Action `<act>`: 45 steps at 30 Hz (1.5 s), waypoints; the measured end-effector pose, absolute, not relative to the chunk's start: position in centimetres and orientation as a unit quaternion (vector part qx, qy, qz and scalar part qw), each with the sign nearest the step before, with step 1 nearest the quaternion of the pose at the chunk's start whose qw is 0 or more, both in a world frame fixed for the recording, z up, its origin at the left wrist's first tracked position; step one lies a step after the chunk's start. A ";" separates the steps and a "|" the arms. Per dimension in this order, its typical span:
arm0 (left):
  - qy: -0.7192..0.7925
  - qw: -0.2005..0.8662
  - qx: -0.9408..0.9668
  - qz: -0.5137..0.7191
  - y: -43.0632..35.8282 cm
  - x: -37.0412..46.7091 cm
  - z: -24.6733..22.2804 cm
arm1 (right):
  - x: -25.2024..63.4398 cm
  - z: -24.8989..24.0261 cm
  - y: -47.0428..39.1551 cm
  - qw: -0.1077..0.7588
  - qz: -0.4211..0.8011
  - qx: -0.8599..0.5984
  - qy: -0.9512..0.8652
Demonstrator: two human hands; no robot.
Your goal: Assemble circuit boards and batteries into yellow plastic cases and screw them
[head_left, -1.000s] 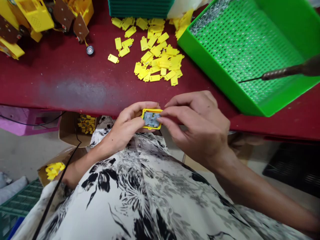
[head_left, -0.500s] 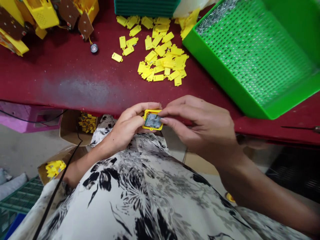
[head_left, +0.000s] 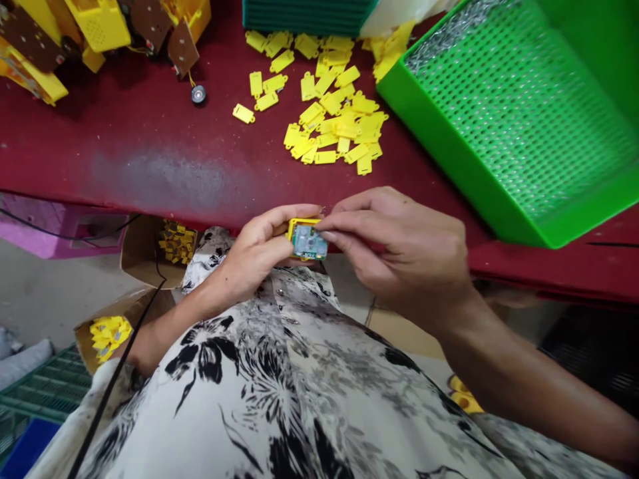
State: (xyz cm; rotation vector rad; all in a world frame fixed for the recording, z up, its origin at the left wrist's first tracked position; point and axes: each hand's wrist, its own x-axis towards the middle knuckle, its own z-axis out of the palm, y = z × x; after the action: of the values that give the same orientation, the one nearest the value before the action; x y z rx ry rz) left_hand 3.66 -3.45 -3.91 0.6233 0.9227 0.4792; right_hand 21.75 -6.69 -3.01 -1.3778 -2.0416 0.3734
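Observation:
My left hand [head_left: 257, 253] is closed around a small yellow plastic case [head_left: 294, 223], thumb on its near left edge and fingers along its far side. Over the case lies a green circuit board [head_left: 309, 243] with a greyish face. The board covers the case's right rim, tilted or shifted to the right. At the board's upper right corner, my right hand [head_left: 399, 243] pinches with thumb and forefinger; its fingertips hide that corner. Both hands are held above my lap, just off the table's front edge.
Several yellow tag-shaped pieces [head_left: 344, 123] lie loose on the dark red table [head_left: 150, 140]. A green perforated basket [head_left: 459, 156] stands at the right. Yellow housings with brown boards [head_left: 182, 46] and a small speaker [head_left: 198, 94] are at the left. Cardboard boxes [head_left: 137, 256] of yellow parts stand below.
The circuit board has moved from inside the yellow case to over its right rim, with my right fingers at its corner. The view has shifted slightly.

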 end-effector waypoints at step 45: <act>0.402 0.840 0.289 0.222 -3.4 4.2 -3.5 | 20.9 -3.9 -7.8 0.359 0.071 -0.540 -0.758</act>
State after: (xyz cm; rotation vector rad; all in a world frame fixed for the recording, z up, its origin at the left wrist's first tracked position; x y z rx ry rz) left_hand 4.25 -3.37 -3.46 0.6102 0.8492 0.4689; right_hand 20.86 -7.79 -3.93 -1.3930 -1.9534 0.1830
